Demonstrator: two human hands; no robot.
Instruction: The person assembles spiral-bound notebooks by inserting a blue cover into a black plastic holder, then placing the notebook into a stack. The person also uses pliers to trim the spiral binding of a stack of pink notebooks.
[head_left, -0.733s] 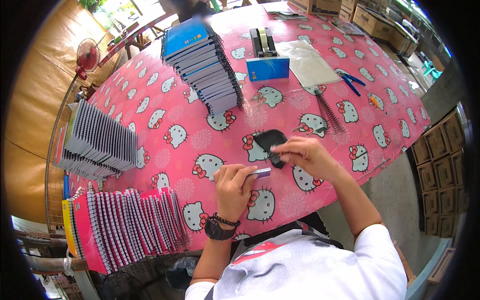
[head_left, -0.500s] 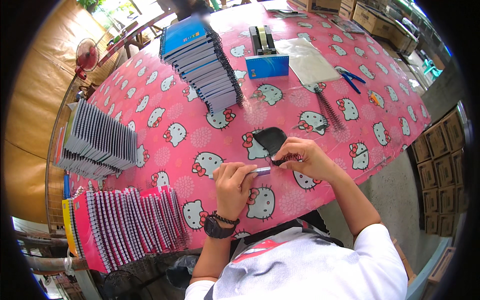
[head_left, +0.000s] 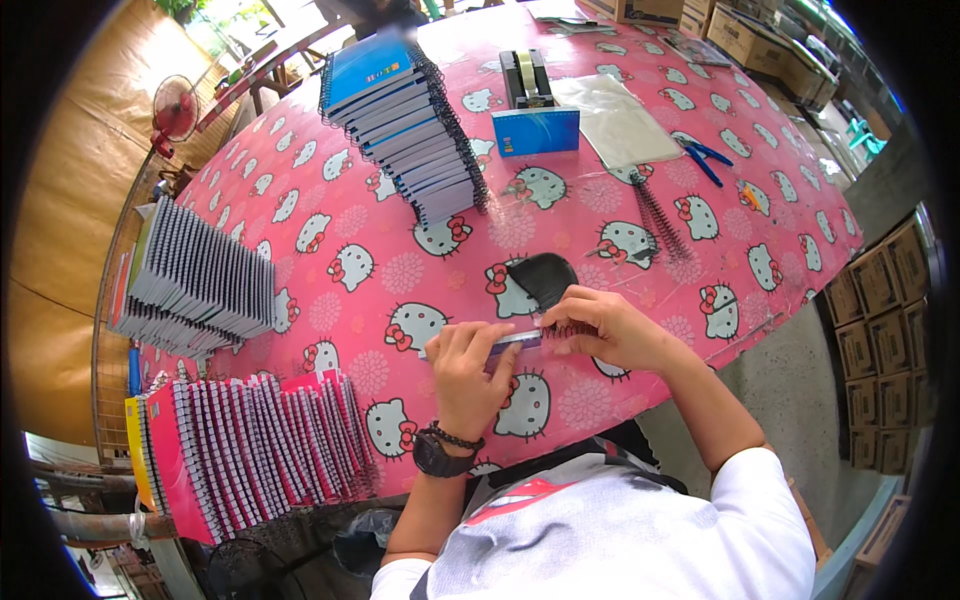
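Observation:
My left hand (head_left: pixel 465 372) is closed on a thin notebook (head_left: pixel 527 341), seen nearly edge-on with a whitish and purple-blue side. A dark spiral binding coil (head_left: pixel 568 331) is pinched in the fingers of my right hand (head_left: pixel 618 328). The coil's left end meets the notebook's right end; whether it passes through the holes is too small to tell. Just beyond my right fingers lies a black curved object (head_left: pixel 545 278), its kind unclear. Loose dark coils (head_left: pixel 662 222) rest farther right, near blue-handled pliers (head_left: pixel 706 158).
A tall stack of blue spiral notebooks (head_left: pixel 405 130) stands ahead, beside a small blue notebook (head_left: pixel 536 132) and a tape dispenser (head_left: pixel 526 80). Plastic sheets (head_left: pixel 620 125) lie right of these. Black-coiled notebooks (head_left: pixel 200 270) and pink notebooks (head_left: pixel 250 450) line the left edge. Cartons (head_left: pixel 885 340) are stacked at right.
My right hand has brought the coil slightly left and turned it in line with the notebook's edge. My left thumb has shifted along the notebook, which is tilted a little more.

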